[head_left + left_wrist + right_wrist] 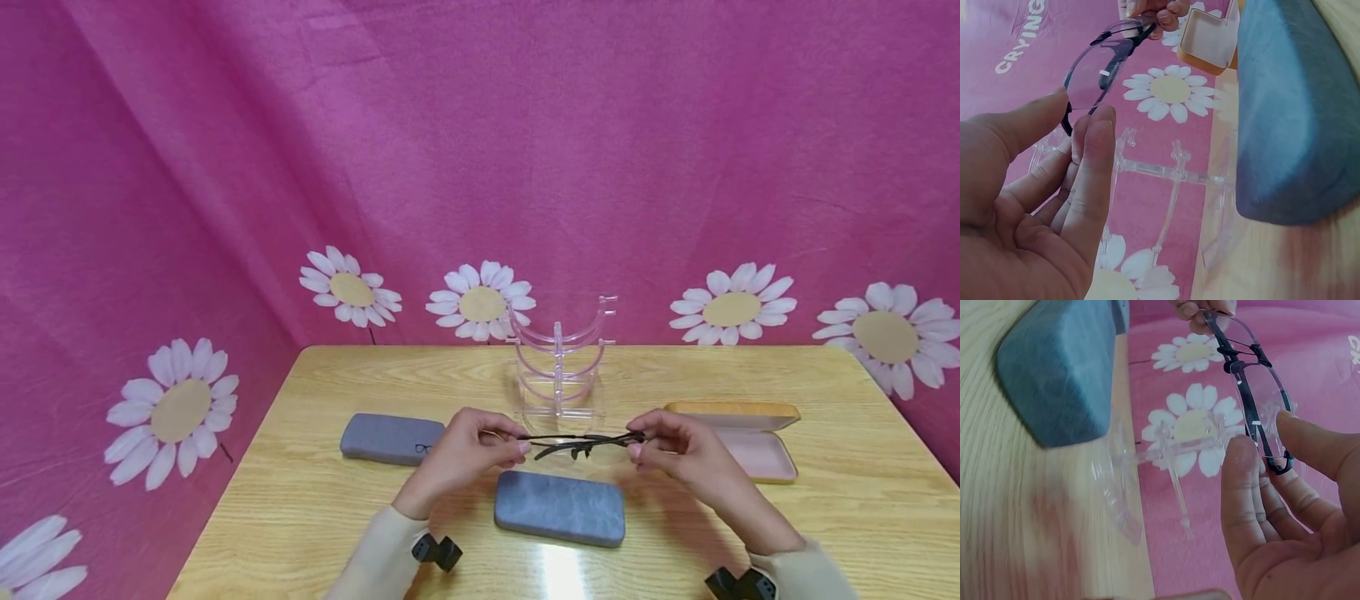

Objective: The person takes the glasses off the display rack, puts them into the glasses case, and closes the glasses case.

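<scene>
A pair of black-framed eyeglasses (581,447) is held level above the table, its temples apparently folded behind the lenses. My left hand (474,450) pinches one end between thumb and fingers. At the other end, my right hand (684,451) has the same kind of pinch. In both wrist views the clear lenses (1088,78) show between the two hands. Below and nearer to me lies a closed blue-grey glasses case (558,508). Just behind the eyeglasses stands a clear plastic display rack (558,375), with no glasses on its tiers.
A closed grey case (386,437) with a small glasses print lies left, partly behind my left hand. On the right, an open yellow case (783,454) with a pale lining sits behind my right hand. A pink curtain (600,167) with daisies borders the wooden table (262,517).
</scene>
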{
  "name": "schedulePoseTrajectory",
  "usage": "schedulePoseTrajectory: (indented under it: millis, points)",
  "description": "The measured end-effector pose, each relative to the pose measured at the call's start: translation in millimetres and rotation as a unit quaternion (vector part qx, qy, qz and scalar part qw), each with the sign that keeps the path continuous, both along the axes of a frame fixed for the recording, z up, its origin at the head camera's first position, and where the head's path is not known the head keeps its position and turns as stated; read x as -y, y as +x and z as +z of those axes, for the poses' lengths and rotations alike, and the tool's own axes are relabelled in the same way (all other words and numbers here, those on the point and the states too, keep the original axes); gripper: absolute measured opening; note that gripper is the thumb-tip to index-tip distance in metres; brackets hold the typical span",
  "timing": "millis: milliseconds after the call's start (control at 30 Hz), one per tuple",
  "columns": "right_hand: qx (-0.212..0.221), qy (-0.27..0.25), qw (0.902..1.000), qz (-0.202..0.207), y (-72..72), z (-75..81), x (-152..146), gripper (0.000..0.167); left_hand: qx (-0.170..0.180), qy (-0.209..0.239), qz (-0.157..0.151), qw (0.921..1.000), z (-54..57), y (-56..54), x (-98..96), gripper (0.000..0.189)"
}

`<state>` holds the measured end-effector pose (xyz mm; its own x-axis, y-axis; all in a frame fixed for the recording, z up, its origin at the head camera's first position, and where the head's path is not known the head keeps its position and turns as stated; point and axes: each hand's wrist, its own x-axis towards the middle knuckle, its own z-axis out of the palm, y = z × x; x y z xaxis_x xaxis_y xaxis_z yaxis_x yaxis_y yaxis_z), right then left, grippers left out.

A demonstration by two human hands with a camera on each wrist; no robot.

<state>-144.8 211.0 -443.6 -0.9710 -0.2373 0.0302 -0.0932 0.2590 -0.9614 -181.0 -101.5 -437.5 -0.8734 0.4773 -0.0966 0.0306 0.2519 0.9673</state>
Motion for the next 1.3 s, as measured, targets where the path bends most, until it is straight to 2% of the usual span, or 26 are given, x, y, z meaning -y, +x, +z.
schedulePoseTrajectory:
  millis: [167, 367, 600, 833, 1033, 1133, 1300]
  points:
    - [0.015, 0.007, 0.9997, -0.018, 2.9, -1.8, -10.7, 0.031, -0.004, 0.007, -0.013, 0.9999, 1.8, -3.7, -11.3, 0.021]
    - [-0.001, -0.010, 0.9999, -0.012, 4.1, -7.0, -25.2, 0.024, -0.012, 0.008, -0.022, 0.9996, 2.1, -6.7, -25.2, 0.021]
    - [-0.009, -0.027, 0.9996, -0.003, 1.7, -6.7, -38.7, 0.032, -0.043, -0.006, -0.023, 0.9988, 3.0, -9.1, -39.5, 0.018]
    - [-0.030, 0.066, 0.9962, -0.049, 4.3, -10.4, -53.6, 0.037, -0.075, -0.020, -0.041, 0.9962, -0.3, -11.3, -56.4, 0.018]
    - [-0.027, 0.030, 0.9983, -0.043, 5.0, -17.7, -72.4, 0.029, -0.075, -0.032, -0.060, 0.9949, -1.7, -10.9, -72.9, 0.020]
    - [-0.027, 0.010, 0.9985, -0.047, 5.8, -22.5, -81.6, 0.028, -0.092, -0.046, -0.068, 0.9924, -3.1, -11.9, -82.3, 0.020]
    - [-0.016, 0.006, 0.9978, -0.064, 7.3, -29.9, -93.7, 0.030, -0.118, -0.067, -0.071, 0.9882, -5.6, -13.9, -96.4, 0.018]
